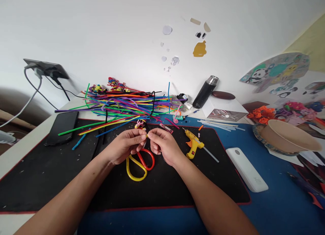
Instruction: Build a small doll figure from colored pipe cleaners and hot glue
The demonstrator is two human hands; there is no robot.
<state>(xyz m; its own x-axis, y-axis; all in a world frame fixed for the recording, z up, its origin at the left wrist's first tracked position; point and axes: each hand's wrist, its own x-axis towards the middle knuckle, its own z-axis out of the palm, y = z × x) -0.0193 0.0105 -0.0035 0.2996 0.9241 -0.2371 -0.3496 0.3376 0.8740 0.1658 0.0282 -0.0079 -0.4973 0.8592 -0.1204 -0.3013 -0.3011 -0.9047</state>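
My left hand (pixel 132 140) and my right hand (pixel 162 142) meet above the middle of the black mat, fingertips pinched together. Between them shows a small yellow piece (pixel 147 136), mostly hidden by the fingers, so its exact kind is unclear. Scissors (pixel 138 167) with one yellow and one red handle loop lie just below the hands, their blades covered. Right behind the left fingers is a small multicoloured figure (pixel 141 123). A pinkish tube-like item (pixel 166 127) rests behind my right hand. To the right lies a yellow glue gun (pixel 195 143) with a glue stick in its back.
Many coloured pipe cleaners (pixel 122 103) are heaped along the wall. A phone (pixel 62 126) lies left, a white power bank (pixel 247 169) right. Further back are a black flask (pixel 205 92), a white box (pixel 224 108), loose glue sticks (pixel 218 124) and a beige bowl (pixel 291 135).
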